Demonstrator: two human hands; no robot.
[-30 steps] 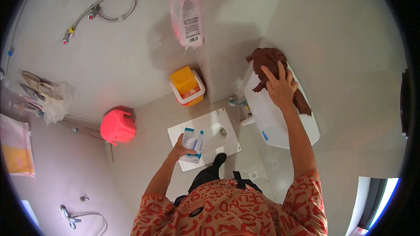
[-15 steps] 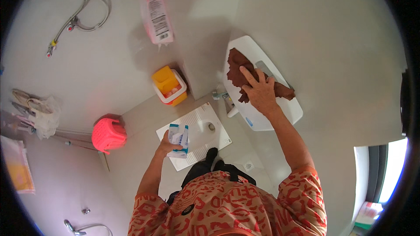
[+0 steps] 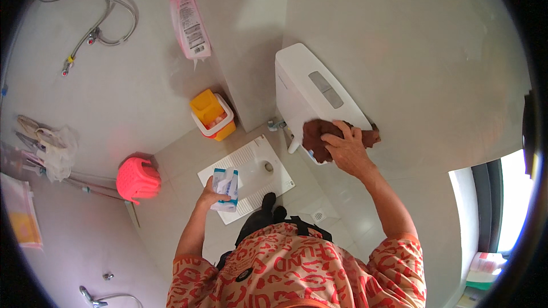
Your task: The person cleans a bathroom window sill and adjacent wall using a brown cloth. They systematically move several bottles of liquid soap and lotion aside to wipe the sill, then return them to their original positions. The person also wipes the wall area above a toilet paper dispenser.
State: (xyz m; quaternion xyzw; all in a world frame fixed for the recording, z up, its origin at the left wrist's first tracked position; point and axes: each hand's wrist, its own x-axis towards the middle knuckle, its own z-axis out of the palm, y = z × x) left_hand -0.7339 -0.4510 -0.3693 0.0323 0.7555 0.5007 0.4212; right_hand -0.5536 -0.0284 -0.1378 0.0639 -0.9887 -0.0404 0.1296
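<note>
My right hand grips a bunched brown cloth on the near end of a white toilet cistern. Part of the cloth hangs past the cistern's right edge. The grey push-button plate on the lid shows uncovered, beyond the cloth. At the left, my left hand is closed round a white and blue packet, thumb across its near side. The packet is held in the air above a white squat toilet in the floor.
A yellow and white bin stands by the wall corner, a pink plastic stool at the left. A pink package hangs on the wall. Metal hoses and a plastic bag are on the left wall. A window is at right.
My right hand has drawn the cloth toward me along the cistern and bunched it, uncovering the far end and the button plate. My left hand still holds the packet.
</note>
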